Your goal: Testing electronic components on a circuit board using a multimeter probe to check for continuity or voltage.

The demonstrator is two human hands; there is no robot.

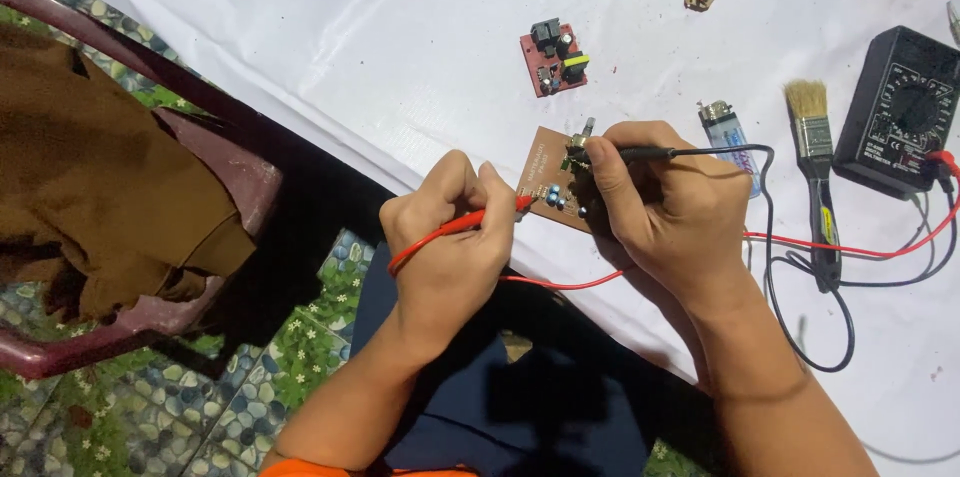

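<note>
Forearms, two hands, probing brown circuit board at white table edge.
Left hand closed around red probe, tip on board; right hand pinching black probe on component. Step judged: continuity check; next calls for steady tips. Nearby: black multimeter, brush, lighter, red board. Leads trailing, nothing obstructing.

My table, under a white sheet, carries 2 circuit boards, brown and red, a lighter, a paintbrush and a black multimeter.
</note>
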